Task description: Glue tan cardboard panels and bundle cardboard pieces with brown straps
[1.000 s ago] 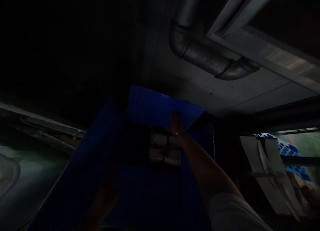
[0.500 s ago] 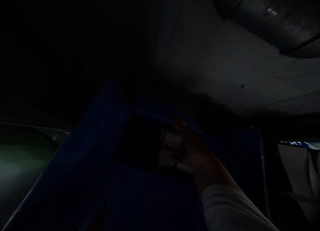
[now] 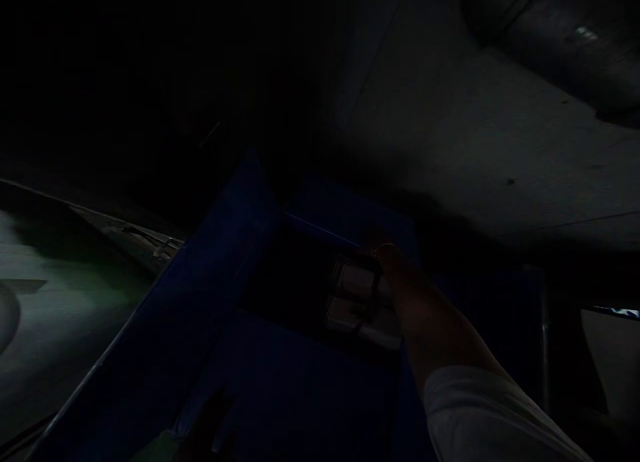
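Note:
The picture is very dark. A large blue box [image 3: 165, 329] stands open in front of me, its flaps spread. Inside lie white packs [image 3: 350, 309] bound with a dark strap. My right arm, in a white sleeve, reaches over the packs, and my right hand [image 3: 383, 247] rests at the far flap [image 3: 340, 212] with a bracelet at the wrist. Its fingers are lost in shadow. A dim shape at the bottom edge may be my left hand [image 3: 207, 425] against the near flap; its fingers cannot be made out.
A grey concrete surface [image 3: 500, 155] fills the upper right, with a thick pipe [image 3: 565, 42] running across it. A pale greenish surface [image 3: 55, 315] lies to the left of the box. A light sheet [image 3: 610, 342] shows at the far right.
The far flap has come down from upright and lit to lower and dark, with my right hand on it. The view has shifted, the pipe sliding toward the upper right. My left hand dropped lower.

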A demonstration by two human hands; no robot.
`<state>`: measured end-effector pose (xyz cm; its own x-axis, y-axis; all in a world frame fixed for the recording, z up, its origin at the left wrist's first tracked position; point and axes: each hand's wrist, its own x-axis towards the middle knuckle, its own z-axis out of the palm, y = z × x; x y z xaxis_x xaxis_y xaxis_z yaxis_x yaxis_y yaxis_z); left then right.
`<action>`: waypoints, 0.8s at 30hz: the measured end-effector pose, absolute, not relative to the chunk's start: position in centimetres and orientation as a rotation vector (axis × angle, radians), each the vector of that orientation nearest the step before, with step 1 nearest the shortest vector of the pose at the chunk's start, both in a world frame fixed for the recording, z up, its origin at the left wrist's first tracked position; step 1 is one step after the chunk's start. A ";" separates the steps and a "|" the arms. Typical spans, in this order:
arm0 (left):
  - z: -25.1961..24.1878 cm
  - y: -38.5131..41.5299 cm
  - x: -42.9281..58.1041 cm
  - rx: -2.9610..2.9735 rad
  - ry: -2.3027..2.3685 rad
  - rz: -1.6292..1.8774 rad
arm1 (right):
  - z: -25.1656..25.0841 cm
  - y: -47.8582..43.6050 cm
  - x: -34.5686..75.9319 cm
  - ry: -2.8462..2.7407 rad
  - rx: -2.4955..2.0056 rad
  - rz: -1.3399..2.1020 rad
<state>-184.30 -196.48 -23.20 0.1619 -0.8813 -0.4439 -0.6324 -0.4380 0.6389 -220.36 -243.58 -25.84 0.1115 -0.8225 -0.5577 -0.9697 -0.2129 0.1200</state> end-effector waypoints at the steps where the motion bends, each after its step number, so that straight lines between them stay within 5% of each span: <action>1: -23.2 -196.5 -183.9 2.130 -1.513 -1.109 | -25.1 -243.4 -220.5 1.798 -2.115 0.725; 14: -19.1 -196.0 -182.7 1.830 -2.042 -0.571 | -17.1 -238.2 -219.5 1.849 -2.295 0.413; 24: -18.8 -194.3 -181.8 1.830 -2.042 -0.642 | -14.4 -233.9 -217.5 1.794 -2.242 0.475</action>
